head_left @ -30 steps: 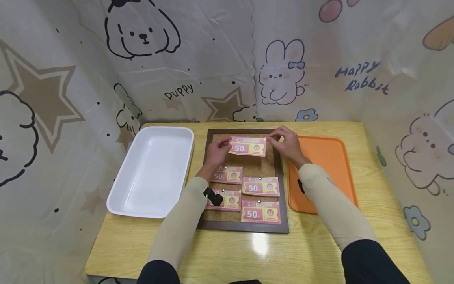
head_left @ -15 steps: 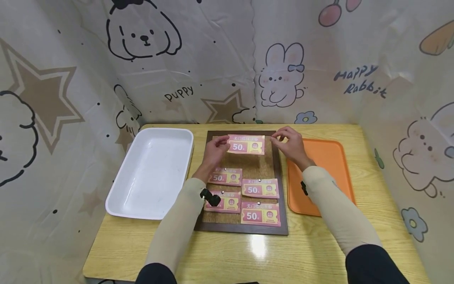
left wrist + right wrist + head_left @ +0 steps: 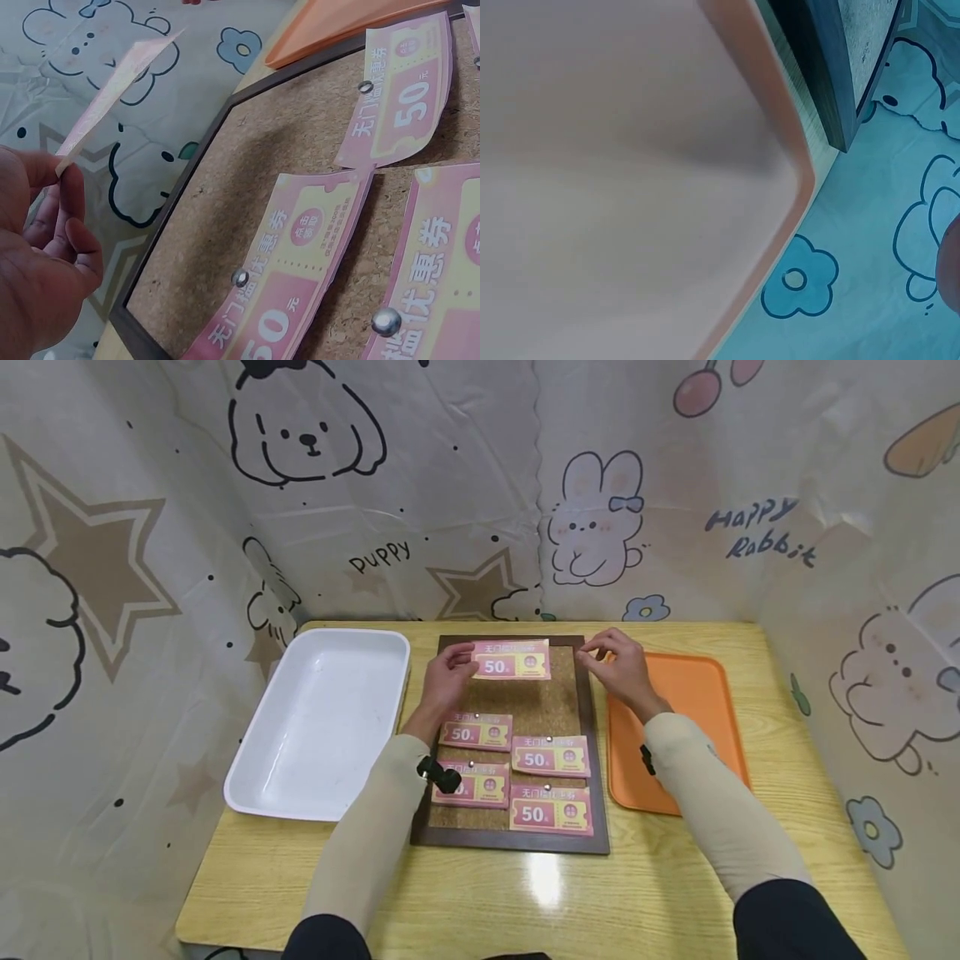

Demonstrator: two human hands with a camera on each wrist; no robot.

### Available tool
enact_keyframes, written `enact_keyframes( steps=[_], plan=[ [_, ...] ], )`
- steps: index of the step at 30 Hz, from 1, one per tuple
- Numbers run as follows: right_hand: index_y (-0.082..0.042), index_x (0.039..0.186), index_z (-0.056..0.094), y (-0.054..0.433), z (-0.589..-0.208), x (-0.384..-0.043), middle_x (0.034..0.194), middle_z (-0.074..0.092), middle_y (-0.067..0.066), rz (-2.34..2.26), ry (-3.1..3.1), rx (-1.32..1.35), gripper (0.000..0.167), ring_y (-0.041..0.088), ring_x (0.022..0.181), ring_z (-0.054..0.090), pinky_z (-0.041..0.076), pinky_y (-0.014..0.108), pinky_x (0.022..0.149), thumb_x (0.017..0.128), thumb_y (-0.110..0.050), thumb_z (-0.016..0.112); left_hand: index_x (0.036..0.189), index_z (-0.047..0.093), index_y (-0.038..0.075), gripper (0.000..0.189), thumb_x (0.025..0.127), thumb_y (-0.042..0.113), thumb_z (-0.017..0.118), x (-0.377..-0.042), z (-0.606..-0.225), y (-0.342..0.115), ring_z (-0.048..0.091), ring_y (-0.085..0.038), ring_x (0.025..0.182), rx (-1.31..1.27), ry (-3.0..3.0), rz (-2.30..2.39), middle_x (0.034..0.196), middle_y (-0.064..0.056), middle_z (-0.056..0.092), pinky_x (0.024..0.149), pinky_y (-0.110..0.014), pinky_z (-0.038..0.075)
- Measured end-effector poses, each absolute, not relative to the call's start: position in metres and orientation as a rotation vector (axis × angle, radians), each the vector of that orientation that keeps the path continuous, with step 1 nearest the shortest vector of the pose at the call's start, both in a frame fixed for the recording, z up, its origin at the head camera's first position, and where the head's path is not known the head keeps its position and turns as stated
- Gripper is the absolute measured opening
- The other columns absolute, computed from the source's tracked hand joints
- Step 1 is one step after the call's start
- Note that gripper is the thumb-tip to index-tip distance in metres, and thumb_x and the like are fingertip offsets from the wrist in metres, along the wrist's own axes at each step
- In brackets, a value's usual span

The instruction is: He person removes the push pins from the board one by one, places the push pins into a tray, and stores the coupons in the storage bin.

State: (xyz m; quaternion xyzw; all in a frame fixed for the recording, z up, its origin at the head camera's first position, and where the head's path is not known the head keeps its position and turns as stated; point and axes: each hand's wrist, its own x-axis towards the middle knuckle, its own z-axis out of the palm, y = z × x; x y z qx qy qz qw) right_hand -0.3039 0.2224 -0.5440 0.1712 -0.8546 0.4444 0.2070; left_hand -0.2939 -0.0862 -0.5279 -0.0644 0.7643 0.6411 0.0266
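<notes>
My left hand (image 3: 446,678) pinches the left edge of a pink and yellow coupon (image 3: 512,660) marked 50. Seen edge-on in the left wrist view, that coupon (image 3: 112,94) is raised above the cork board (image 3: 542,706). Several similar coupons (image 3: 551,757) are fixed lower on the board, with silver round-headed pins (image 3: 386,321) near their top edges. Over the board's right frame and the orange tray's edge is my right hand (image 3: 624,672), thumb and forefinger brought together, apart from the coupon. Whether something tiny sits between those fingertips cannot be made out. Only a fingertip (image 3: 949,262) shows in the right wrist view.
A deep white tray (image 3: 318,727) stands left of the board and a flat orange tray (image 3: 686,693) lies to its right. All rest on a light wooden table (image 3: 480,902). Cartoon-printed curtains (image 3: 450,527) enclose the back and sides.
The coupon has shifted left and slightly toward the board's far edge with my left hand. My right hand has drawn a little rightward, widening the gap from the coupon's right edge.
</notes>
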Motion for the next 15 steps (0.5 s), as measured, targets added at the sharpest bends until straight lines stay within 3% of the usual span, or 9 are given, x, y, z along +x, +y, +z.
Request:
enact_keyframes(
  steps=[6, 15],
  plan=[
    [-0.006, 0.085, 0.074, 0.229, -0.544, -0.299, 0.091, 0.064, 0.008, 1.228, -2.392, 0.454, 0.01, 0.022, 0.075, 0.058, 0.044, 0.023, 0.067, 0.083, -0.016, 0.076, 0.12, 0.066, 0.015, 0.03, 0.09, 0.014, 0.066, -0.294, -0.527, -0.09, 0.059, -0.021, 0.108, -0.212, 2.389, 1.96, 0.116, -0.009, 0.064, 0.087, -0.031, 0.05],
    [-0.007, 0.085, 0.073, 0.239, -0.546, -0.292, 0.092, 0.064, 0.007, 1.2, -2.45, 0.391, 0.013, 0.019, 0.078, 0.056, 0.044, 0.029, 0.068, 0.085, -0.02, 0.074, 0.122, 0.065, 0.011, 0.033, 0.09, 0.013, 0.066, -0.296, -0.523, -0.097, 0.059, -0.021, 0.109, -0.267, 2.348, 1.997, 0.121, -0.012, 0.064, 0.093, -0.036, 0.05]
  ],
)
